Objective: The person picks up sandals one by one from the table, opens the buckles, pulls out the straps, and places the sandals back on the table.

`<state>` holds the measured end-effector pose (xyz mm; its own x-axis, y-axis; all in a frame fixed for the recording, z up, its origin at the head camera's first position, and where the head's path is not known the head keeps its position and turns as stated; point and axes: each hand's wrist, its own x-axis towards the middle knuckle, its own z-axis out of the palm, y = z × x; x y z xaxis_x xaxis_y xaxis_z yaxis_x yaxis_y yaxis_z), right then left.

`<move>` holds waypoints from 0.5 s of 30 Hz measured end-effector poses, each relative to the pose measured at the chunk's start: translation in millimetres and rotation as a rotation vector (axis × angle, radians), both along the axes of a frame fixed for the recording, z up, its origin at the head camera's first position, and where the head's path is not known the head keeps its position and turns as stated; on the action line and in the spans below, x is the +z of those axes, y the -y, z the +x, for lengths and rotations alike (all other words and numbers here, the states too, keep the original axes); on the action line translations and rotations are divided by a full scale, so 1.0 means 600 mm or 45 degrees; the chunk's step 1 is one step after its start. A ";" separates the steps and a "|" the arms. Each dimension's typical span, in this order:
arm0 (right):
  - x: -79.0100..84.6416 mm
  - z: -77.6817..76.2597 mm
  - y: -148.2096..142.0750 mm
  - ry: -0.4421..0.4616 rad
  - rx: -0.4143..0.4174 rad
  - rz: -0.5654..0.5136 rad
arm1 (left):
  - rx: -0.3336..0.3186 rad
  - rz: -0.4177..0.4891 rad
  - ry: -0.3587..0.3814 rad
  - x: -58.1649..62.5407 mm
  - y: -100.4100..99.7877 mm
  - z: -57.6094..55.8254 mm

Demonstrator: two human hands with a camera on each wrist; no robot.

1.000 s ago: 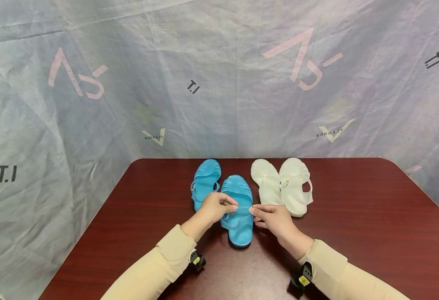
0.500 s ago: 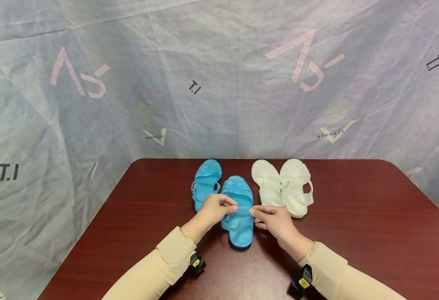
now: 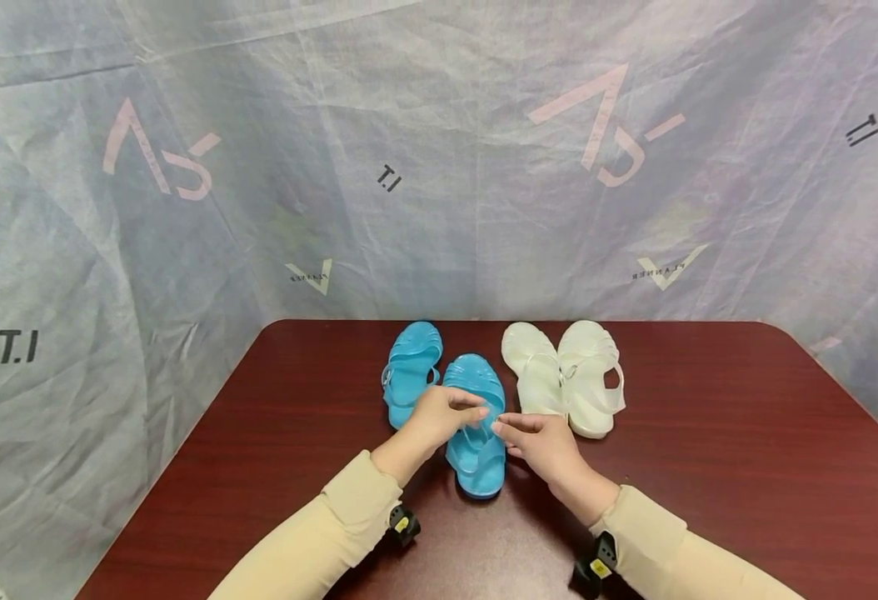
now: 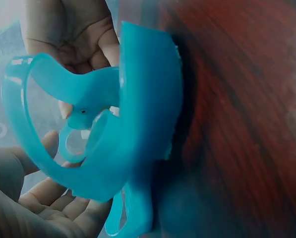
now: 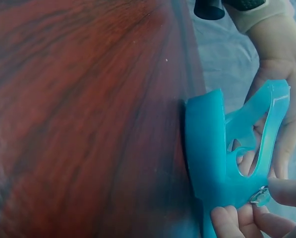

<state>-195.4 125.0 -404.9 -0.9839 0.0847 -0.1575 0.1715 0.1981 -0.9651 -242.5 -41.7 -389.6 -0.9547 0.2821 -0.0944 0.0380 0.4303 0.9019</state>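
A blue jelly sandal lies toe away between my two hands. My left hand reaches in from its left, thumb and finger pinching the ankle strap, which curls into a small loop in the left wrist view. From the other side my right hand holds the strap's metal buckle between thumb and fingers, its other fingertips against the sole's edge. In the head view my fingertips almost meet over the insole and hide part of the strap.
Another blue sandal lies just behind my left hand. A pair of white sandals stands side by side at the back, right of centre. The dark red table ends at a grey hanging cloth.
The strap was stretched straight between my hands; it now curls. My left hand has shifted right toward the right hand, which has moved slightly left. The other sandals stay where they were.
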 end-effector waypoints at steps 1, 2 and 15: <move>0.000 0.000 0.000 -0.009 0.010 0.018 | -0.003 0.003 -0.003 0.000 -0.002 0.000; 0.000 0.001 0.001 -0.014 0.020 0.033 | -0.008 0.012 -0.006 0.000 -0.003 0.000; 0.008 0.001 0.001 -0.023 0.057 0.085 | -0.028 -0.067 -0.107 0.009 -0.023 0.001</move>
<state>-194.8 124.2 -400.4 -0.9895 0.0501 -0.1352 0.1438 0.2694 -0.9522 -242.2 -28.2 -384.3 -0.9535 0.3001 -0.0296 0.1224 0.4748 0.8715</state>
